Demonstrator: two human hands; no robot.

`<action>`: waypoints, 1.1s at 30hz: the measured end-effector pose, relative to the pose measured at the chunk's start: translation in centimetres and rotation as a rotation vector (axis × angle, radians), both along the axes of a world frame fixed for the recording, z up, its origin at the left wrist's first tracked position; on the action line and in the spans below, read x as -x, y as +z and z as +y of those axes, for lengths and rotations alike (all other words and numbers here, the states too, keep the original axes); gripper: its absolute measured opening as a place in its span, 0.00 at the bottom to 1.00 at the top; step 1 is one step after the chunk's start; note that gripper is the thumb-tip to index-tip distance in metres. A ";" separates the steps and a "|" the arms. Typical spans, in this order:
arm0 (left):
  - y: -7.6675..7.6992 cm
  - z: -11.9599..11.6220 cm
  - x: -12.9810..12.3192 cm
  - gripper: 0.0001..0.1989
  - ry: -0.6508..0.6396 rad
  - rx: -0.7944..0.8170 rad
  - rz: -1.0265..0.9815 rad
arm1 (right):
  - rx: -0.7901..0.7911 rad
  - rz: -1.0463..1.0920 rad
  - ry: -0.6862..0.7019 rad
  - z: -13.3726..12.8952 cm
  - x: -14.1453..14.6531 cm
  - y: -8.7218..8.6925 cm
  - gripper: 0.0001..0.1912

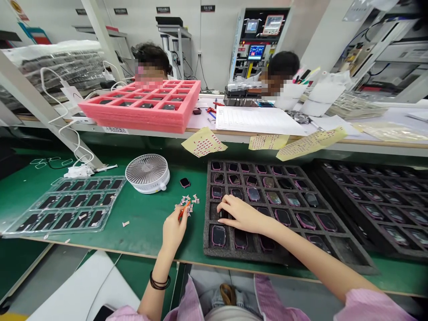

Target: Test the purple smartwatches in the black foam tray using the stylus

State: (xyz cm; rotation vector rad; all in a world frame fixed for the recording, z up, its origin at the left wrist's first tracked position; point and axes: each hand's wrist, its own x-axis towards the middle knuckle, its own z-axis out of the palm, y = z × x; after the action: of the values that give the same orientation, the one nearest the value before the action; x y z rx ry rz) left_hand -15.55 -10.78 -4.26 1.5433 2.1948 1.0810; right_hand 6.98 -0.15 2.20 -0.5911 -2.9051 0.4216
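Standing here, I see the left hand [174, 230] with its fingers pressed together, pinching a small orange tool [183, 210]. Just above these fingers lie small paper scraps [188, 204] on the green mat [143, 232]. The right hand [242, 215] has its fingers a little spread, and the fingertips [222, 207] touch a dark watch [223, 215] in a black foam tray [207, 223].

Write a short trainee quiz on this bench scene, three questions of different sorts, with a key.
1. What colour is the slim item pinched in the left hand: A orange, B blue, C white?
2. True or false: the right hand rests over the white desk fan.
3. What holds the rows of dark flat pieces at the far left of the green mat?

Key: 1 A; 2 false, it is over the black foam tray; 3 a clear plastic tray.
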 end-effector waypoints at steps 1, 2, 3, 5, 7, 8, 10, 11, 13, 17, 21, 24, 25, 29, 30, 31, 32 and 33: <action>0.0 0.0 0.0 0.17 -0.003 0.001 -0.005 | 0.024 0.019 -0.003 0.1 -0.1 0.0 0.10; 0.1 0.0 0.0 0.17 -0.006 0.001 -0.010 | 0.044 0.037 -0.007 0.1 -0.1 0.0 0.10; 0.2 -0.1 -0.1 0.18 -0.008 0.000 -0.014 | 0.059 0.056 -0.011 0.1 -0.2 -0.1 0.09; 0.3 -0.1 -0.1 0.18 -0.009 -0.001 -0.023 | 0.091 0.101 -0.019 0.2 -0.2 -0.2 0.09; 0.5 -0.2 -0.2 0.18 -0.010 -0.002 -0.035 | 0.139 0.149 -0.022 0.2 -0.1 -0.3 0.08; 0.5 -0.2 -0.2 0.18 -0.012 -0.003 -0.043 | 0.169 0.168 -0.022 0.2 -0.1 -0.4 0.07; 0.8 -0.3 -0.3 0.18 -0.025 -0.009 -0.062 | 0.233 0.191 -0.020 0.4 -0.2 -0.6 0.09; 0.9 -0.3 -0.4 0.18 -0.032 -0.014 -0.074 | 0.270 0.199 -0.021 0.6 -0.3 -0.7 0.12; 1.2 -0.4 -0.5 0.18 -0.047 -0.024 -0.101 | 0.364 0.217 -0.045 1.0 -0.5 -0.8 0.18; 1.9 -0.5 -1.0 0.18 -0.070 -0.033 -0.158 | 0.531 0.222 -0.080 2.3 -0.7 -0.8 0.19; 2.7 -0.7 -1.7 0.18 -0.107 -0.046 -0.208 | 0.535 0.189 -0.048 2.9 -0.8 -0.3 0.15; 3.3 -0.8 -2.2 0.17 -0.140 -0.047 -0.244 | 0.636 0.211 -0.033 3.0 -1.0 -0.4 0.14; 3.5 -0.8 -2.3 0.17 -0.152 -0.044 -0.256 | 0.695 0.237 -0.022 3.1 -1.0 -0.5 0.14; 3.8 -0.7 -2.8 0.16 -0.190 -0.034 -0.282 | 0.937 0.425 -0.123 3.3 -1.2 -1.2 0.15; 3.8 -0.7 -2.9 0.16 -0.198 -0.034 -0.286 | 0.985 0.482 -0.190 3.3 -1.3 -1.2 0.16; 3.8 -0.7 -3.0 0.15 -0.202 -0.035 -0.289 | 1.029 0.547 -0.260 3.3 -1.4 -1.1 0.17; 3.8 -0.6 -3.0 0.15 -0.206 -0.036 -0.294 | 1.072 0.618 -0.323 3.3 -1.5 -0.9 0.17; 3.8 -0.6 -3.1 0.15 -0.210 -0.038 -0.299 | 1.116 0.696 -0.376 3.2 -1.7 -0.7 0.18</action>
State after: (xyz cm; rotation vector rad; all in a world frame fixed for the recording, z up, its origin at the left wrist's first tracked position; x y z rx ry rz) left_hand -12.44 -11.41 -0.44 1.4777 1.7837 1.2019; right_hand 8.67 3.09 1.53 -0.8355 -1.6528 1.7547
